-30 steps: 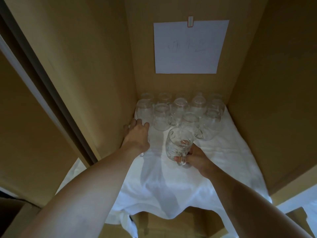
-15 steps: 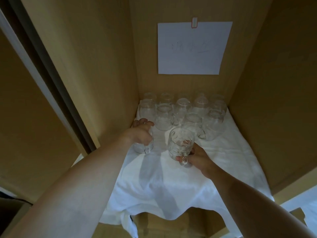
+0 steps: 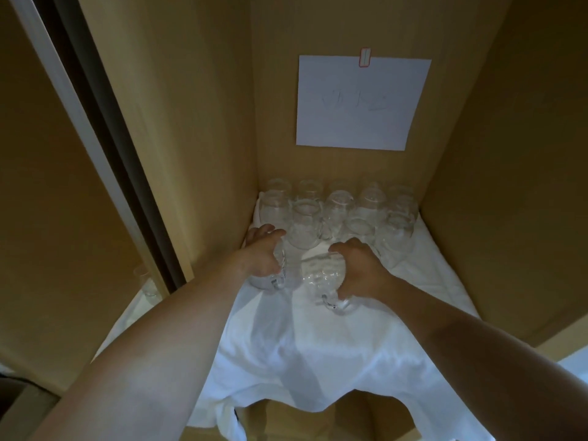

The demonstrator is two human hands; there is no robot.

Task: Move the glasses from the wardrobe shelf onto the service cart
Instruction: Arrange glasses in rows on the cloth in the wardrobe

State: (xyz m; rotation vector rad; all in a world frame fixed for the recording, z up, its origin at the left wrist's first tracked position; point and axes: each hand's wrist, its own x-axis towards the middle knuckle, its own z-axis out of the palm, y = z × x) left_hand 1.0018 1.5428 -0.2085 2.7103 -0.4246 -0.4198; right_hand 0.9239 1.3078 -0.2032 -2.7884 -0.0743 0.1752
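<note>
On the white cloth (image 3: pixel 318 361) covering the wardrobe shelf, the right hand (image 3: pixel 361 268) grips a tilted glass mug (image 3: pixel 323 276), and the left hand (image 3: pixel 262 257) wraps another mug (image 3: pixel 276 275). Behind them, clustered glasses (image 3: pixel 337 211) stand below a paper sheet (image 3: pixel 362 101).

Setting: storage wardrobe, hospitality-type.
Evidence: wooden walls (image 3: pixel 178 122), cloth-lined shelf (image 3: pixel 318 345), rows of glasses (image 3: pixel 337 211), taped paper note (image 3: pixel 362 103).

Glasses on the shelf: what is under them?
A white cloth lies under the glasses, spread over the shelf and hanging over its front edge. The shelf surface itself is covered, so it cannot be seen. Each hand, left hand and right hand, holds one glass.
</note>
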